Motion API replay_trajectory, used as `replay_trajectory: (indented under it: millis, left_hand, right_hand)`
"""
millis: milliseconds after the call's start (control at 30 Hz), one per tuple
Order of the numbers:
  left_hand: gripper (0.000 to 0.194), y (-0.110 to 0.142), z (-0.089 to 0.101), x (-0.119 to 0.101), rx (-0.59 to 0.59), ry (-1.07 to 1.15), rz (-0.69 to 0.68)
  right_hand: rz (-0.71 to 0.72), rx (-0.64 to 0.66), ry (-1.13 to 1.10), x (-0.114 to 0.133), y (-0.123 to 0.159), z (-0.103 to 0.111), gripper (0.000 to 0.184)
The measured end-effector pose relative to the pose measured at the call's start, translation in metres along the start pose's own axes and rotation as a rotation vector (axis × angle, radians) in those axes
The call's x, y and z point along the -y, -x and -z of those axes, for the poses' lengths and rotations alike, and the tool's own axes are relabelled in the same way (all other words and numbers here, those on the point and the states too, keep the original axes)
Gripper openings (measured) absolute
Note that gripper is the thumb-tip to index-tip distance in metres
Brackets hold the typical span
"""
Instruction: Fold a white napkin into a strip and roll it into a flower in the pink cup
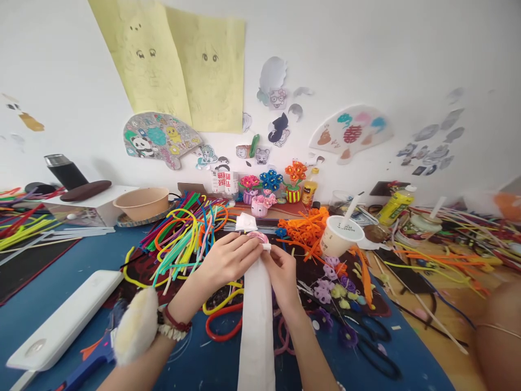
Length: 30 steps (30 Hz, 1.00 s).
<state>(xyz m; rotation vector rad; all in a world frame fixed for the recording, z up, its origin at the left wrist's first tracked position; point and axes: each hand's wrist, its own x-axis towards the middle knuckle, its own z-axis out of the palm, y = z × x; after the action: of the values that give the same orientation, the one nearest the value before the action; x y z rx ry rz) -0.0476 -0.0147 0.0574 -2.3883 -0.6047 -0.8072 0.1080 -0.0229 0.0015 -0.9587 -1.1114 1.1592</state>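
Both hands meet at the middle of the desk around a small pink and white coiled piece [259, 236], mostly hidden by fingers. My left hand [230, 258] is closed on it from the left, fingers curled over its top. On the other side, my right hand [281, 271] pinches its edge, near a small white end. A long white strip [257, 326], paper or cloth, hangs from under the hands down toward me; whether it joins the pink piece I cannot tell. Just beyond the fingers sits a crumpled white piece [246, 221].
Colourful pipe cleaners [185, 222] lie at left, orange ones [305, 231] at right. A lidded cup [340, 239] stands beside black scissors [374, 342]. A blue glue gun [91, 355] and white case [65, 317] are near my left arm. Pipe-cleaner flower pots [260, 206] stand behind. Another person's arm [499, 336] shows at right.
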Motion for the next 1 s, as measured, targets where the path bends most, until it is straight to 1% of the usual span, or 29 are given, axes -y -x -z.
replay_trajectory:
  millis: [100,167,300,433,500,600,667,733,833,900,1000]
  left_hand:
    - [0.021,-0.002,0.001,0.0,0.012,-0.033,-0.048]
    - [0.021,-0.002,0.002,-0.001,0.018,-0.042,-0.057]
    - [0.019,0.0,0.002,0.0,0.032,-0.03,-0.012]
    - [0.018,0.002,0.003,-0.001,0.028,0.037,0.029]
    - [0.015,0.002,0.003,-0.001,0.03,0.097,0.073]
    - [0.01,-0.001,0.002,-0.001,0.038,0.214,0.214]
    - [0.014,-0.004,0.001,0.0,0.064,0.28,0.32]
    - [0.022,-0.006,-0.002,0.003,0.11,0.343,0.397]
    - [0.022,-0.007,-0.007,0.006,0.161,0.455,0.45]
    - [0.02,-0.007,-0.011,0.007,0.172,0.523,0.466]
    - [0.018,-0.007,-0.013,0.007,0.167,0.587,0.493]
  right_hand:
    - [0.008,0.039,-0.019,-0.001,-0.001,0.004,0.04]
    - [0.01,0.074,-0.033,-0.001,-0.002,0.007,0.039]
    - [-0.007,0.151,-0.058,-0.001,-0.002,0.012,0.038]
    - [-0.02,0.218,-0.08,0.001,-0.001,0.015,0.041]
    - [-0.013,0.219,-0.075,0.002,0.0,0.015,0.041]
    - [0.004,0.209,-0.058,0.004,0.0,0.015,0.038]
    - [0.012,0.21,-0.056,0.004,0.0,0.014,0.037]
    - [0.017,0.193,-0.06,0.003,-0.001,0.014,0.036]
    - [-0.007,0.135,-0.082,-0.001,0.0,0.014,0.039]
    - [-0.052,0.109,-0.114,-0.006,0.002,0.016,0.047]
    - [-0.147,0.142,-0.158,-0.011,0.011,0.021,0.055]
